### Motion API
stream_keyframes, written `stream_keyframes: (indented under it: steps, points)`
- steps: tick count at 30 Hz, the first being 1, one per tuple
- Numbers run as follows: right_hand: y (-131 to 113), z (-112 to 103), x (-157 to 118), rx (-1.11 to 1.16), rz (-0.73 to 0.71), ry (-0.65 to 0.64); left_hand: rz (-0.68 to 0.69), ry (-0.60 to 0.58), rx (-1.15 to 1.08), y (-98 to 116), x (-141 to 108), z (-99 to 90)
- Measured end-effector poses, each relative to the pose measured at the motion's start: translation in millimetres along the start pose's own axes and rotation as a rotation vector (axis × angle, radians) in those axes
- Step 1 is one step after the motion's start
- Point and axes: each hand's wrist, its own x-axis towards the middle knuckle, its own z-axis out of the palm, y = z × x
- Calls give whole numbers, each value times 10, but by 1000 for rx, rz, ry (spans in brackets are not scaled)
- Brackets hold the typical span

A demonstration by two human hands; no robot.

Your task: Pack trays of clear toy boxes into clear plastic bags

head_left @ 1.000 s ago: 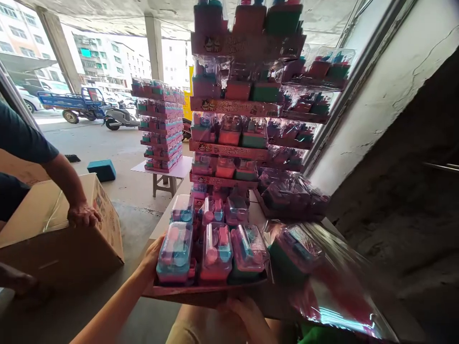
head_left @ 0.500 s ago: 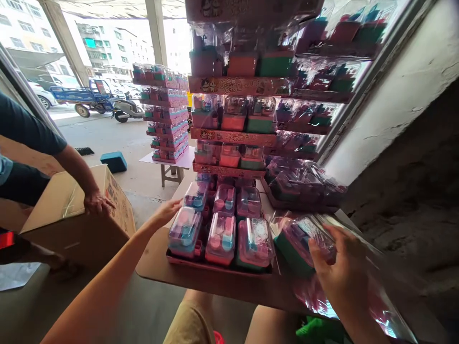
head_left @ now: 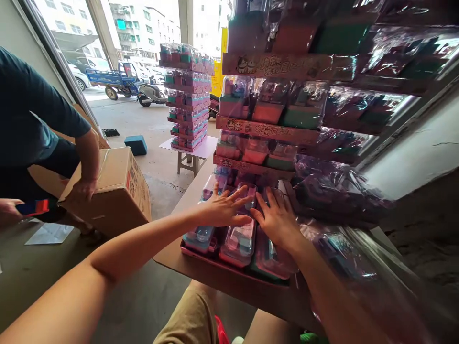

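On the table in front of me is a shallow pink tray [head_left: 229, 268] filled with clear-lidded plastic boxes with pink, blue and green bases. My left hand [head_left: 229, 208] lies spread over the tops of the middle boxes, palm down. Beside it, my right hand [head_left: 276, 215] rests with fingers spread on the boxes of the right column. Neither hand grips anything. Below them show a front middle box [head_left: 238, 243] and a front right box [head_left: 274, 260]. The back boxes are partly hidden by my hands.
Wrapped trays stand in a tall stack [head_left: 268, 126] behind the tray. Crumpled clear film [head_left: 351, 253] lies to the right. At left, another person [head_left: 39, 114] holds a cardboard box [head_left: 111, 191]. Farther off, a second stack [head_left: 188, 95] stands on a stool. A wall [head_left: 412, 177] borders the right.
Both hands have come in over the tray, the right one away from the film-wrapped box at the right. My view has turned left. The other person's cardboard box has tilted.
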Motion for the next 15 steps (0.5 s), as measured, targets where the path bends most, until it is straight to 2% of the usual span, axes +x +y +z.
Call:
stream_keyframes:
  steps: [3, 5, 8, 10, 12, 13, 15]
  points:
    - [-41, -59, -30, 98, 16, 10, -5, -3, 9, -34, 12, 13]
    - [-36, -154, -107, 279, -8, 78, -14, -15, 22, -68, 43, 9]
    - [137, -345, -382, 500, -17, 348, -15, -29, 8, -99, 61, -48]
    - [397, -457, -638, 429, 43, 581, -32, 32, -36, -32, -3, -98]
    - [737, -509, -875, 247, 140, 715, -43, 189, -112, 165, -133, -95]
    - [905, -508, -972, 185, 198, 701, -33, 287, -163, 314, -210, -52]
    - [1171, -470, -1115, 220, 335, 495, 57, 427, -299, 672, -351, 146]
